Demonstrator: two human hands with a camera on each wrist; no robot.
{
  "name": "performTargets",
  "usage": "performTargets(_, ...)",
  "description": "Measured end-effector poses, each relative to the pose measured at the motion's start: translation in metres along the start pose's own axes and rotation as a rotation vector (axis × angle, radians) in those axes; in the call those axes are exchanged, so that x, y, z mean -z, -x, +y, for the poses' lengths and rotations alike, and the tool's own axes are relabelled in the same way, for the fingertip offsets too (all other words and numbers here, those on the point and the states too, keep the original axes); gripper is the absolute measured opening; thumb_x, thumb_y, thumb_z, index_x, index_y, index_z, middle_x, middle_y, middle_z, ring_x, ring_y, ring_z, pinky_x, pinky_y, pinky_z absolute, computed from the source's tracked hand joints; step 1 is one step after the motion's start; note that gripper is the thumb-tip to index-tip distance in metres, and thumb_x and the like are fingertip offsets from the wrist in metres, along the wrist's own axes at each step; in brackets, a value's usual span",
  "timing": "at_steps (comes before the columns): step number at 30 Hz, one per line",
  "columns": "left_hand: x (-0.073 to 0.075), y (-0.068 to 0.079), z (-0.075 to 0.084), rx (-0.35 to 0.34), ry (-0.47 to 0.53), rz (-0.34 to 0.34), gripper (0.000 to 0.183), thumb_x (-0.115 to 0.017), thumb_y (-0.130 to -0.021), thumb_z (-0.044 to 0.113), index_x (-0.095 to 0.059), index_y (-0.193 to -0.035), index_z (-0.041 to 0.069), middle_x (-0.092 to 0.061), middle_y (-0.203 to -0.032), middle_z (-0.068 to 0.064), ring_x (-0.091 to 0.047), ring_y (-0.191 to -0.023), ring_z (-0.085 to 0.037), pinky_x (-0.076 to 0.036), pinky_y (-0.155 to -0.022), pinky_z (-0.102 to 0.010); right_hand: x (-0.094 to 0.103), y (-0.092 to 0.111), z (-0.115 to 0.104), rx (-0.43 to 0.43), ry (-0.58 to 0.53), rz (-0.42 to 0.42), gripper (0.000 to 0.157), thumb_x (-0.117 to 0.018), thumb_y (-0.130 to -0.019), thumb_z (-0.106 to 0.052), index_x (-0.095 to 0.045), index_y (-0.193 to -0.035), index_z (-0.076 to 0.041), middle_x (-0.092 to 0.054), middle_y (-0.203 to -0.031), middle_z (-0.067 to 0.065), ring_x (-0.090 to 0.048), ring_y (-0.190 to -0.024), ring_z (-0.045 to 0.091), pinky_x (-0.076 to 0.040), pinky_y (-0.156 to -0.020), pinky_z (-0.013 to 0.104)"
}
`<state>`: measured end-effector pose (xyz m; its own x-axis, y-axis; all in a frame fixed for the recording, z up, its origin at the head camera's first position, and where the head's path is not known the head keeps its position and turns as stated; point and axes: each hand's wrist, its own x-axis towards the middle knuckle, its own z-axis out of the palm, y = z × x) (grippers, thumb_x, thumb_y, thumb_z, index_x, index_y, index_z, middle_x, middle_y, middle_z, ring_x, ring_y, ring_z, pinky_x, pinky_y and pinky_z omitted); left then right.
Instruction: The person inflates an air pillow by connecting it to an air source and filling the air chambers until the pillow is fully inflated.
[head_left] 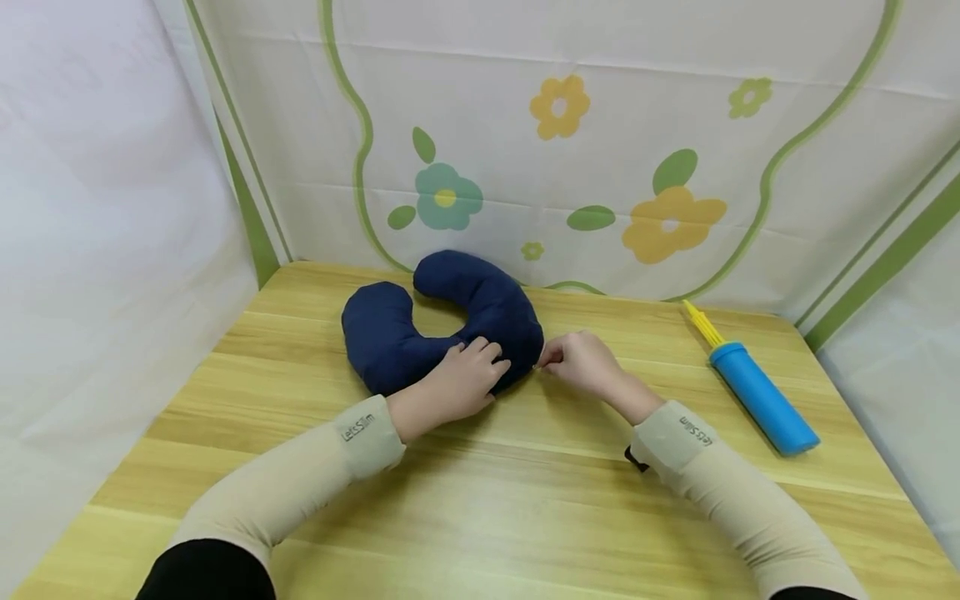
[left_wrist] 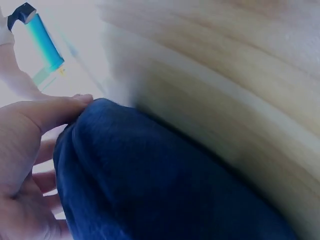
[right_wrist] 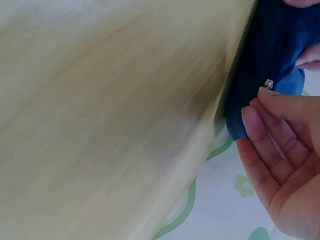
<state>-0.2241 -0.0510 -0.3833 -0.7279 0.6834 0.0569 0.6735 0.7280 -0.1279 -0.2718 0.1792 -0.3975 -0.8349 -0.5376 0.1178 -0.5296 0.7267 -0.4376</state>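
Note:
A navy blue U-shaped neck pillow (head_left: 502, 308) lies on the table with its opening facing the far left. My left hand (head_left: 468, 375) grips its near edge, fingers over the top and thumb along the lower side, as the left wrist view shows on the fabric (left_wrist: 150, 170). At the pillow's right end, my right hand (head_left: 581, 362) pinches a small metal zipper pull (right_wrist: 269, 84) between thumb and forefinger. The zipper runs along the pillow's outer side in the right wrist view. The other right fingers are bent beside the fabric.
A blue hand pump (head_left: 765, 400) with a yellow nozzle (head_left: 703, 323) lies on the right side of the wooden table (head_left: 480, 517). Behind the table hangs a white cloth backdrop (head_left: 487, 100) with printed flowers, and white cloth also hangs at both sides.

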Motion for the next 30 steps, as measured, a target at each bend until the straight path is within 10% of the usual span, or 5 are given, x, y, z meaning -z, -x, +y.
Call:
performTargets(12,0.001,0.006,-0.010,-0.037,0.122,0.030,0.017,-0.066,-0.102,0.016,-0.080,-0.111,0.011,-0.070,-0.105,-0.005,-0.055,-0.084,-0.022,-0.051,-0.063,-0.035,0.003,-0.005,0.013,0.055,0.065,0.089,0.011,-0.074,-0.086,0.002,-0.079,-0.083,-0.008,-0.075,-0.078,-0.001,-0.070,-0.072,0.019,-0.056,-0.069,0.041)
performTargets(30,0.005,0.008,-0.019,-0.130,0.188,-0.010,0.019,-0.063,-0.103,0.010,-0.080,-0.111,0.010,-0.070,-0.096,-0.003,-0.057,-0.081,-0.022,-0.050,-0.068,-0.032,0.016,-0.024,0.024,-0.032,0.073,0.075,0.008,-0.073,-0.091,0.000,-0.079,-0.091,-0.004,-0.075,-0.087,0.007,-0.071,-0.079,0.025,-0.057,-0.072,0.044)
